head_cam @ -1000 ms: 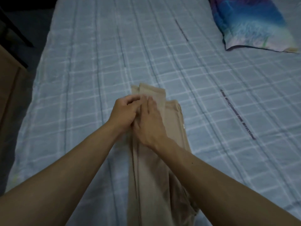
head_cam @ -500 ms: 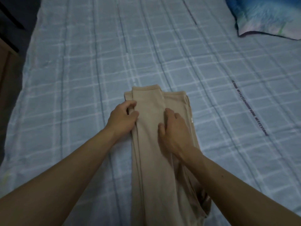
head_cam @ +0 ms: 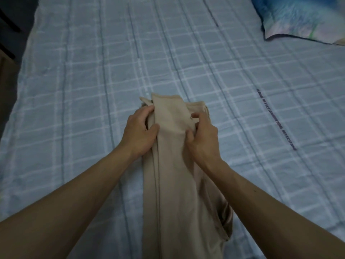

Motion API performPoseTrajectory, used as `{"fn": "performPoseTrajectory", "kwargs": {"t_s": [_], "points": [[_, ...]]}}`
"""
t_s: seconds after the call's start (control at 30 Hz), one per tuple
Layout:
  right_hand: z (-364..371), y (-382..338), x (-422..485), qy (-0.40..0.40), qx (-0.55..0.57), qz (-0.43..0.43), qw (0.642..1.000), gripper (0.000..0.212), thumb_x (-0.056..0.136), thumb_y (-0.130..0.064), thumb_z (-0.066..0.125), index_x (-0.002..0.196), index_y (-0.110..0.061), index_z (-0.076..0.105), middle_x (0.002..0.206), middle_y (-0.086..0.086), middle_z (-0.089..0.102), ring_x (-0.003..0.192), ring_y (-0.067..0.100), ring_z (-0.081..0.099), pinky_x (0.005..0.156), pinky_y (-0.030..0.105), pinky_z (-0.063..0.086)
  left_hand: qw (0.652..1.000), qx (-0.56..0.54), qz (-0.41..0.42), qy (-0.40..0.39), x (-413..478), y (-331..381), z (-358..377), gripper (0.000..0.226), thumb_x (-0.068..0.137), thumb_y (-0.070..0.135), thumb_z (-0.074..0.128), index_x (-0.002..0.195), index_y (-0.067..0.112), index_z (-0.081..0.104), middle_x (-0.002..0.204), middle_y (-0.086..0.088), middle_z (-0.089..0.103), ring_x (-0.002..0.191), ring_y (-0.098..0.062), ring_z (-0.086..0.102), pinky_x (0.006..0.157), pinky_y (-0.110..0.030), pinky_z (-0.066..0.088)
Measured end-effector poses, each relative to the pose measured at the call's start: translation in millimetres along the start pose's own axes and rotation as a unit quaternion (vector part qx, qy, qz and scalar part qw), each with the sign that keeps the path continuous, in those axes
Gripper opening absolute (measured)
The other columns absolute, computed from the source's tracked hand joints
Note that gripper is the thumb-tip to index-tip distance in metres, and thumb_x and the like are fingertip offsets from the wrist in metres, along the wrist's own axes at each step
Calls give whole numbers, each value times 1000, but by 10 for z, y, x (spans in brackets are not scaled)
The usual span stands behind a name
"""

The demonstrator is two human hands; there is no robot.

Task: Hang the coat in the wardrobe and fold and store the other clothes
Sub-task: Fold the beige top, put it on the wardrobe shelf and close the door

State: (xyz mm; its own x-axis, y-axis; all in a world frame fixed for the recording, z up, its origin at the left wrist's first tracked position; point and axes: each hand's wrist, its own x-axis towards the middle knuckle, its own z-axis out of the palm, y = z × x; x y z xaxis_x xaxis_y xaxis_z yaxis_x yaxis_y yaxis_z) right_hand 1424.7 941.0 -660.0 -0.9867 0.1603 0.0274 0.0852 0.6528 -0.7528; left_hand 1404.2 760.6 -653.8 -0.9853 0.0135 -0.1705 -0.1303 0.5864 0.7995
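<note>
I am partway through the folding and nowhere near the storing yet. The beige garment (head_cam: pixel 175 184), which looks to me like a pair of trousers, lies on the bed (head_cam: pixel 74 90) right in front of me, already doubled lengthwise into a long narrow strip that runs from my body towards the far end, where the layers do not quite line up. My left hand (head_cam: pixel 141 131) has its fingers curled round the left edge of that far end, thumb lying on top of the cloth; my right hand (head_cam: pixel 202 135) pinches the right edge between thumb and bent fingers. I judge the crosswise folds are what remains for this piece, and after that it has to be carried off and put away. I can see no coat, no other clothes and no wardrobe, drawer or box from here, so I cannot say what has been hung or stored already. The only other thing on the bed is a blue patterned pillow (head_cam: pixel 298 19), well apart at the far right corner.
</note>
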Motion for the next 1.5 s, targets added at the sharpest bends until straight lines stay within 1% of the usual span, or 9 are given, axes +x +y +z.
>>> {"fn": "performPoseTrajectory", "kwargs": {"t_s": [0.27,0.43,0.53,0.7,0.9,1.0,1.2,1.4,1.5], "points": [[-166,170,-148,-72,-9,35,997,45,96,-17,52,139,-10,43,113,8,64,102,24,61,89,35,48,986,155,-58,2,-105,59,125,63,86,38,48,143,11,44,155,-17,31,140,-34,28,116,-46,28],[-402,366,-548,-99,-43,49,993,41,96,-24,57,135,-14,48,112,4,60,95,16,60,80,23,44,942,294,164,-5,-424,144,416,58,96,28,52,148,7,39,159,-13,29,145,-32,27,115,-47,28],[-565,432,-862,-111,-62,37,991,47,92,-31,63,134,-19,47,111,0,56,98,14,57,83,24,42,912,344,218,-46,-620,164,663,56,97,26,49,148,6,38,157,-13,33,146,-32,29,116,-49,30],[-812,544,-1311,-166,-131,4,977,35,86,-42,68,110,-19,57,117,-3,48,103,12,48,87,20,39,904,384,166,-91,-919,34,905,59,104,35,20,158,15,6,166,-4,5,153,-22,3,123,-42,6],[-978,780,-1700,-225,-106,13,968,40,69,-56,80,84,-21,70,139,-3,43,131,11,34,103,25,33,919,368,122,-72,-1203,42,931,63,102,39,24,158,13,10,166,-6,7,152,-22,5,123,-43,7],[-990,877,-1831,-236,-88,-11,968,37,73,-59,70,80,-23,72,149,0,38,139,16,27,109,33,26,927,354,101,-71,-1352,69,944,62,103,39,26,157,13,13,165,-6,9,152,-22,5,123,-43,8],[-1105,1089,-1968,-182,-58,10,982,40,78,-52,57,65,-17,70,141,1,47,133,14,36,108,41,33,907,402,84,-89,-1543,-132,969,77,91,58,-4,158,23,0,166,3,-2,152,-17,-4,122,-49,7],[-1211,1208,-2014,-112,-48,7,993,13,77,-27,80,84,-21,72,122,-5,59,117,7,51,102,36,44,909,402,67,-87,-1550,-127,1010,71,96,58,4,158,24,-4,166,3,-7,152,-17,-8,122,-50,4],[-1100,1034,-1906,-64,-55,-66,994,35,83,-31,69,115,-17,65,124,-2,58,119,14,52,104,34,43,914,393,79,-67,-1588,-45,1001,67,101,51,18,158,17,10,166,-4,4,153,-22,1,122,-50,8]]}}
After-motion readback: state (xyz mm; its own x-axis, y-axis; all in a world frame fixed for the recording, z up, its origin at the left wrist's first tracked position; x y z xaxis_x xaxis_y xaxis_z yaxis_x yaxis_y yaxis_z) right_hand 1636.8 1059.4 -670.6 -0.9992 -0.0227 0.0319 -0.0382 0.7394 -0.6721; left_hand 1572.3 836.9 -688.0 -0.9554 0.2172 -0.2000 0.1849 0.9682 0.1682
